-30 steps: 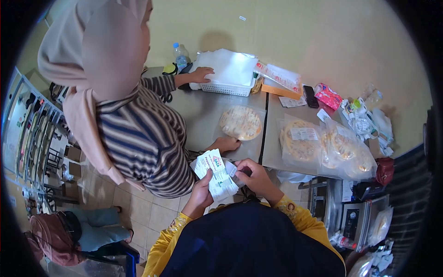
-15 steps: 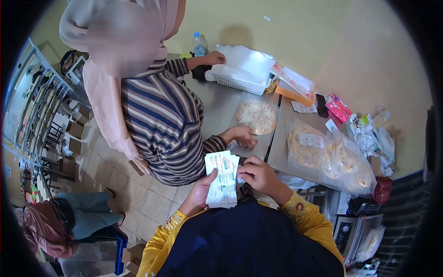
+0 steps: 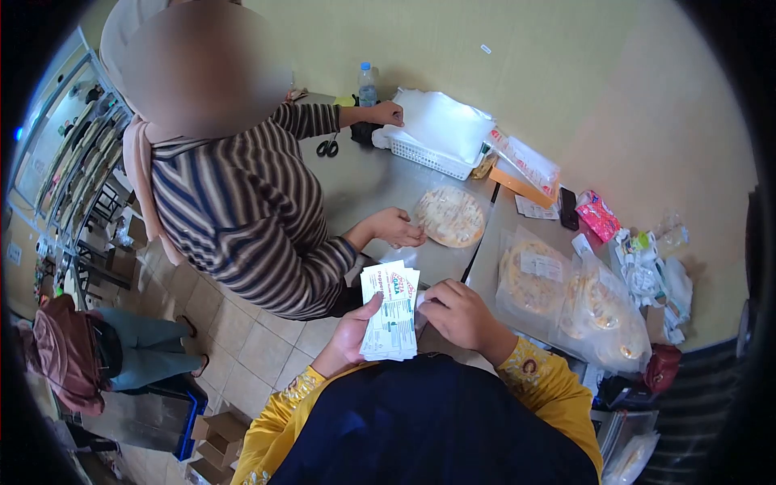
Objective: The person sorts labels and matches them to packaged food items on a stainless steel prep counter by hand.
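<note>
My left hand (image 3: 353,330) is closed around a fanned stack of printed pizza labels (image 3: 390,323), its thumb lying over their left edge. The top label carries red and green print, with "Pepperoni" partly readable. At the stack's right edge my right hand (image 3: 459,314) is curled in a pinch, and a small pale edge of a label shows at its fingertips. Beyond my hands, on the metal table, lies a flat round pizza (image 3: 450,216) on clear plastic. A co-worker's hand (image 3: 394,227) touches or nearly touches its left side.
Bagged pizzas (image 3: 531,275) lie on the right table (image 3: 503,230). Farther back stand a white basket (image 3: 436,161) with white sheets, a bottle (image 3: 367,87) and an orange box (image 3: 524,187). Scissors (image 3: 327,148) and a phone (image 3: 568,208) lie nearby. The co-worker in stripes (image 3: 250,210) stands at left.
The co-worker's near hand has moved up and left along the pizza's edge, and their body has shifted left. My hands stay on the labels with little movement.
</note>
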Tool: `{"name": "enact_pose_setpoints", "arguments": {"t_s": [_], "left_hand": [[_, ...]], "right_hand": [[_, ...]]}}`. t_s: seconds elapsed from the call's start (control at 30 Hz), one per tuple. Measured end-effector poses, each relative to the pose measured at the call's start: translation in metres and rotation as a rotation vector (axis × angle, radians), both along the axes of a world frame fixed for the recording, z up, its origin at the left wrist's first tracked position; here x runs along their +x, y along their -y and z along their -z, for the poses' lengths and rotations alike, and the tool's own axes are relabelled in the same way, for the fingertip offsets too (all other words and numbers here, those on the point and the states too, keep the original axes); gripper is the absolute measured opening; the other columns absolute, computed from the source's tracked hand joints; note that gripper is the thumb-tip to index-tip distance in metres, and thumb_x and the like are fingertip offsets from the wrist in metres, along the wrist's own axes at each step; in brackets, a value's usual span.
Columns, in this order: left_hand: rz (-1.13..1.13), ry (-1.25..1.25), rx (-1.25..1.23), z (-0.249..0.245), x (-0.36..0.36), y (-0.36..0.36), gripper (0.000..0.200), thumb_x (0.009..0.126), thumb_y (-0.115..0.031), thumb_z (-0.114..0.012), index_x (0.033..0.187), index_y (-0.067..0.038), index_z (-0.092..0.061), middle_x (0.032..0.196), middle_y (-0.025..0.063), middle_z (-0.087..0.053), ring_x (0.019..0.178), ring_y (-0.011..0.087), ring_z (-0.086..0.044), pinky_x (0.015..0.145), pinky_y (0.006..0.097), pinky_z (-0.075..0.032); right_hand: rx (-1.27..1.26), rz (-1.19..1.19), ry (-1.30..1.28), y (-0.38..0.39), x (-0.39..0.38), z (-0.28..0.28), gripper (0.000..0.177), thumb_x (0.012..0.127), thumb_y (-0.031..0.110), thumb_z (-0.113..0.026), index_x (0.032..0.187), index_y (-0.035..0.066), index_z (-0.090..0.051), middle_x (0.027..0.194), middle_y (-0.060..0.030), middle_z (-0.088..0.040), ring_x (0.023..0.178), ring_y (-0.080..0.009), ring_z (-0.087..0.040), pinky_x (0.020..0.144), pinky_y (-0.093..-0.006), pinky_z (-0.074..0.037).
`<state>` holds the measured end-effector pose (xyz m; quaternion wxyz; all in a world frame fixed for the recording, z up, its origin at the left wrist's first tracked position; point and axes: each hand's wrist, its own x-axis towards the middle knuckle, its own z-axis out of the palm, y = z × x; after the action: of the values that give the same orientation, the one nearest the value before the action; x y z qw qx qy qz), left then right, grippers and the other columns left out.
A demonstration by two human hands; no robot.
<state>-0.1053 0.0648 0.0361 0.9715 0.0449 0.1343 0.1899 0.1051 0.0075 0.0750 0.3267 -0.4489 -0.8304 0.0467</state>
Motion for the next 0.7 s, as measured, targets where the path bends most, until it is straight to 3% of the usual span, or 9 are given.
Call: {"name": "enact_pose_setpoints", "arguments": {"t_s": [0.13,0.17,0.27,0.47,0.7], "left_hand": [[-0.21,-0.167,0.193,0.005,0.028,0.017,0.051,0.092,-0.039,-0.042,0.13,-0.005,-0.036,0.123,0.013,-0.049,0.11,0.0288,-0.051,0.094,0.0442,-0.041],[-0.258,-0.215,0.243,0.006,0.037,0.022,0.051,0.092,-0.039,-0.041,0.129,-0.004,-0.037,0.123,0.013,-0.05,0.11,0.0281,-0.051,0.093,0.0435,-0.042],[-0.34,-0.267,0.339,0.007,0.072,0.039,0.049,0.093,-0.04,-0.037,0.124,-0.003,-0.039,0.114,0.0116,-0.053,0.102,0.0246,-0.055,0.089,0.0405,-0.045],[-0.346,-0.226,0.371,0.014,0.123,0.071,0.056,0.091,-0.049,-0.029,0.123,-0.004,-0.038,0.111,0.011,-0.051,0.101,0.0214,-0.054,0.088,0.0372,-0.045],[-0.348,-0.28,0.459,0.024,0.153,0.099,0.068,0.088,-0.056,-0.033,0.129,-0.002,-0.033,0.121,0.0135,-0.048,0.112,0.024,-0.049,0.094,0.039,-0.041]], "right_hand": [[-0.35,0.264,-0.55,0.015,0.017,-0.006,0.006,0.076,0.004,-0.065,0.081,0.003,-0.063,0.075,-0.0051,-0.057,0.064,-0.0122,-0.055,0.058,-0.0258,-0.045],[-0.428,0.243,-0.829,0.017,0.016,-0.003,0.008,0.08,0.007,-0.064,0.084,0.001,-0.062,0.072,-0.004,-0.059,0.059,-0.0071,-0.052,0.055,-0.0211,-0.043],[-0.848,0.171,-1.149,0.026,0.021,-0.005,0.01,0.081,0.007,-0.064,0.086,-0.001,-0.061,0.072,-0.0027,-0.06,0.059,-0.0067,-0.051,0.055,-0.0204,-0.043],[-0.897,0.172,-1.133,0.043,0.051,0.017,0.011,0.08,0.008,-0.065,0.087,0.0,-0.062,0.072,-0.0007,-0.058,0.061,-0.0059,-0.05,0.055,-0.0194,-0.041],[-0.832,0.158,-0.993,0.063,0.079,0.037,0.012,0.077,0.008,-0.067,0.084,-0.002,-0.063,0.074,-0.0016,-0.061,0.067,-0.007,-0.054,0.061,-0.0223,-0.045]]}}
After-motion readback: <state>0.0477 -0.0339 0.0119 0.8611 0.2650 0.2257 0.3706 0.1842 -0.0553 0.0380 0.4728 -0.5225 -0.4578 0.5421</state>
